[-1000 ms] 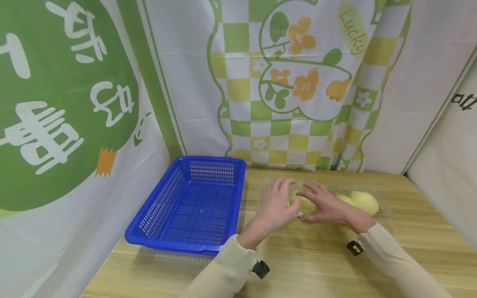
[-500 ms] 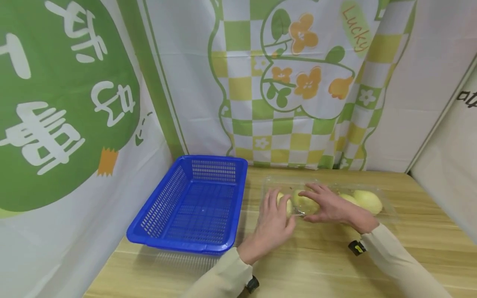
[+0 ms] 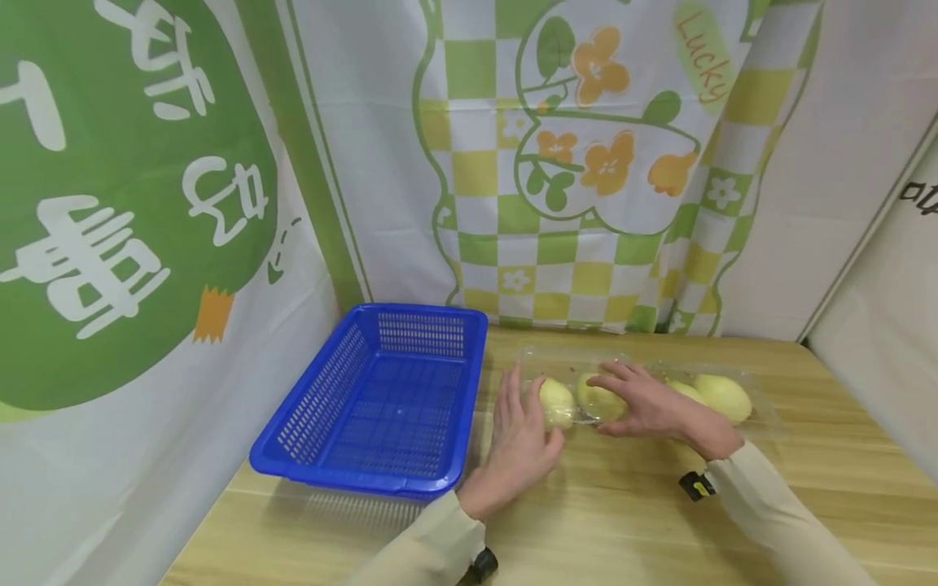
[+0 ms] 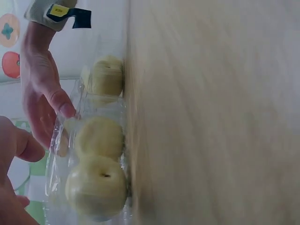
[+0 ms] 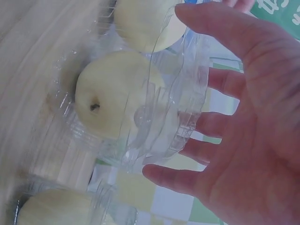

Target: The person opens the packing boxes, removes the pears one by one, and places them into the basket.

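Two pale yellow round pears (image 3: 558,404) lie in a clear plastic fruit box (image 3: 538,356) on the wooden table. My right hand (image 3: 648,407) holds this box at its right end, thumb on the near side and fingers on the far side. The right wrist view shows its fingertips (image 5: 157,174) against the plastic rim. My left hand (image 3: 516,452) is beside the box's left end, its fingers raised and loosely bent with nothing in them. Whether they touch the plastic is hard to tell. Partly behind my right hand, a second clear box (image 3: 765,407) contains more pears (image 3: 721,399).
To the left stands a blue perforated plastic basket (image 3: 396,415) with nothing inside. Printed curtains (image 3: 484,163) hang behind the table and along its left side. Bare wooden tabletop (image 3: 623,521) lies in front of the boxes.
My left hand has moved left and down from above the box to its left end, uncovering the left pear. My right hand has stayed at the box's right end.
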A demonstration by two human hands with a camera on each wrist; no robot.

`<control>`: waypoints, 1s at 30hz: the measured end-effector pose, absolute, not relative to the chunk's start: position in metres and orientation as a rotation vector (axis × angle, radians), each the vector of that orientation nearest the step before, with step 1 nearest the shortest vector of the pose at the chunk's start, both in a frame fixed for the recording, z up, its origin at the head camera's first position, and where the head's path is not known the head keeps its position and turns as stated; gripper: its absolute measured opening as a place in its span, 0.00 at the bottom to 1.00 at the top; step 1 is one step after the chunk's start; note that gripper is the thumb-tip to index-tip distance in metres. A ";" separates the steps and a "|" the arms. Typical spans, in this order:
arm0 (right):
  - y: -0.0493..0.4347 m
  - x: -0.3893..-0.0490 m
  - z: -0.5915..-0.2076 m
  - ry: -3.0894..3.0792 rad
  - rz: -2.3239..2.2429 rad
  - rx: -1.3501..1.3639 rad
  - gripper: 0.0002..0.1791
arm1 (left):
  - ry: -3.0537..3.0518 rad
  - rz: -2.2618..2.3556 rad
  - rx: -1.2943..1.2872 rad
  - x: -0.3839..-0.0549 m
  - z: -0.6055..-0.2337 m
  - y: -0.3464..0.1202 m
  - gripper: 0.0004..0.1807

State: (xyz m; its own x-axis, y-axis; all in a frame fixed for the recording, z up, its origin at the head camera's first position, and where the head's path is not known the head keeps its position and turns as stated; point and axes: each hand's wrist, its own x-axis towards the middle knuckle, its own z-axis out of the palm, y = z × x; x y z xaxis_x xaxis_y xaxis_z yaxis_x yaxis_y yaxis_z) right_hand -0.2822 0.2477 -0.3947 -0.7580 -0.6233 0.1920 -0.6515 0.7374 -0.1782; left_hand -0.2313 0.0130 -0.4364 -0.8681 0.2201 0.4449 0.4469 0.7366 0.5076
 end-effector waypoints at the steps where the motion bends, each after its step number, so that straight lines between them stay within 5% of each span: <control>1: 0.247 -0.282 -0.395 -2.811 0.357 1.042 0.37 | -2.586 -0.943 -0.499 -0.231 -0.437 0.014 0.40; 19: 0.244 -0.279 -0.399 -2.718 0.400 1.056 0.23 | -2.391 -1.838 -0.103 -0.251 -0.446 0.018 0.46; 30: 0.246 -0.282 -0.402 -2.608 0.372 1.114 0.19 | -2.355 -1.959 -0.025 -0.250 -0.450 0.019 0.47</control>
State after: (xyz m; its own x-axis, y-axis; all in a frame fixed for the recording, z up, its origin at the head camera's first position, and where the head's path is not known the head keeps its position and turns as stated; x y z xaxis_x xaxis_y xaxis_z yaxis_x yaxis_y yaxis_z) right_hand -0.2819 0.2456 -0.4020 -0.6633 -0.6603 0.3522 -0.7324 0.6694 -0.1244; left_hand -0.2502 0.0191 -0.4499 -0.9968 -0.0375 0.0702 0.0622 0.1830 0.9811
